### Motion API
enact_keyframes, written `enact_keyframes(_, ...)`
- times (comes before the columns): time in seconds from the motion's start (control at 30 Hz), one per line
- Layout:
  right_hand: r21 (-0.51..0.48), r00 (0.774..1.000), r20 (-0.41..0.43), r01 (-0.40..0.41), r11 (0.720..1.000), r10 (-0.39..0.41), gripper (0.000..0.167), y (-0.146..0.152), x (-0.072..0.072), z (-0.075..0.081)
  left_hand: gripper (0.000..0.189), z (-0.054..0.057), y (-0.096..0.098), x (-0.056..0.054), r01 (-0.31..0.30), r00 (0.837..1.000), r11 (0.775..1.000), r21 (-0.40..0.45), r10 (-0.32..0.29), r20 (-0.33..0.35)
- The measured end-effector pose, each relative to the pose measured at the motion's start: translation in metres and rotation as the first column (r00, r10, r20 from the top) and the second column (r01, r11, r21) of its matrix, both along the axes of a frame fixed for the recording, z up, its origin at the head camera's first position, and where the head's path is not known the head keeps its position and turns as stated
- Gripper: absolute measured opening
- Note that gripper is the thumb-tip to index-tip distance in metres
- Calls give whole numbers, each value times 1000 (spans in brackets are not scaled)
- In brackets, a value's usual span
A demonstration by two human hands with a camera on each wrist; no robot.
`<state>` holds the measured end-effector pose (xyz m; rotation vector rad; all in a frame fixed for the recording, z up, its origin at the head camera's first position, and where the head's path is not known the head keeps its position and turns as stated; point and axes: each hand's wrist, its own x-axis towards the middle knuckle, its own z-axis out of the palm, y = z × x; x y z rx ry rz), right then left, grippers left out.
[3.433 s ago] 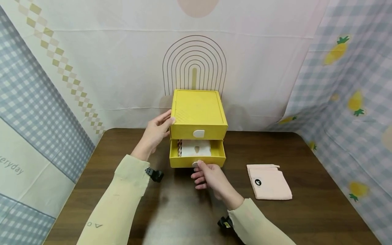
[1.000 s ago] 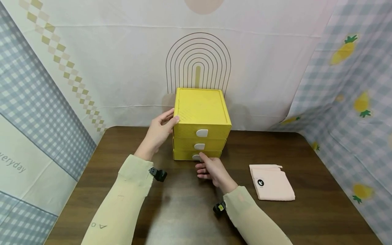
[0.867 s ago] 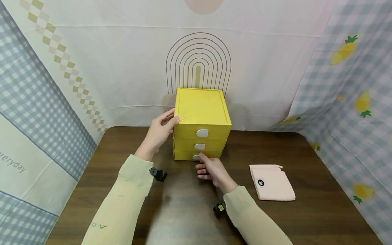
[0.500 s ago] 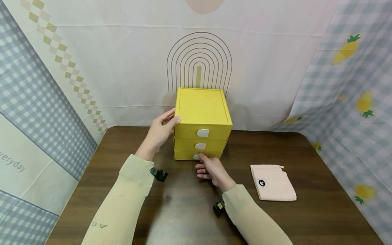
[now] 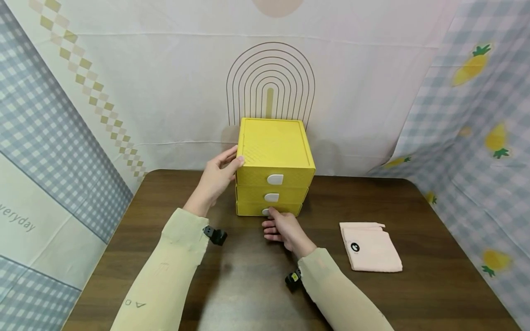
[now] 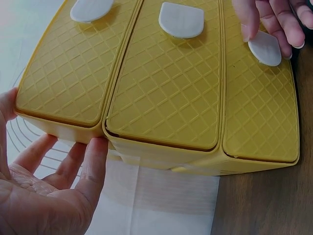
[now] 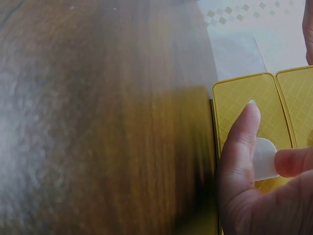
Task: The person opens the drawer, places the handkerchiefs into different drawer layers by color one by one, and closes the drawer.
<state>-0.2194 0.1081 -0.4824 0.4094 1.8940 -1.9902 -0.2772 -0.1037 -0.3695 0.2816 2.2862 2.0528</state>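
A yellow three-drawer box (image 5: 275, 142) stands at the back of the table, all its drawers flush at the front. Each drawer has a white tab. My left hand (image 5: 213, 181) rests against the box's left side, thumb on the top front corner; in the left wrist view its fingertips (image 6: 98, 147) press the side wall. Low at the front, my right hand (image 5: 287, 230) pinches the bottom drawer's white tab (image 7: 264, 159) between thumb and index finger, the other fingers loosely bent beneath. The tabs of the top drawer (image 5: 275, 179) and middle drawer (image 5: 271, 197) are untouched.
A folded pink cloth (image 5: 372, 248) with a round black emblem lies on the brown wooden table (image 5: 244, 285), right of the box. A white printed curtain (image 5: 174, 92) hangs directly behind; checked cloth lines both sides.
Earlier, a drawer below the top one stood pulled out, showing a white item inside, with my right hand at its tab. Now it is in, and the hand sits at the bottom tab.
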Motion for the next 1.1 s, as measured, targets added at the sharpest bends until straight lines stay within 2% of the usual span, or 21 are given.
enact_keyframes(0.43,3,1000,29,-2,1000,2,47,-1,0,0,59,-1,0,-1,-1,1000,1000,6,1,8)
enact_keyframes(0.9,-14,1000,10,8,1000,-8,46,-2,2,-2,58,1,1,-1,-3,1000,1000,8,3,15)
enact_keyframes(1.1,-37,999,36,34,999,-33,47,-4,0,0,58,2,0,0,5,1000,1000,14,-5,19)
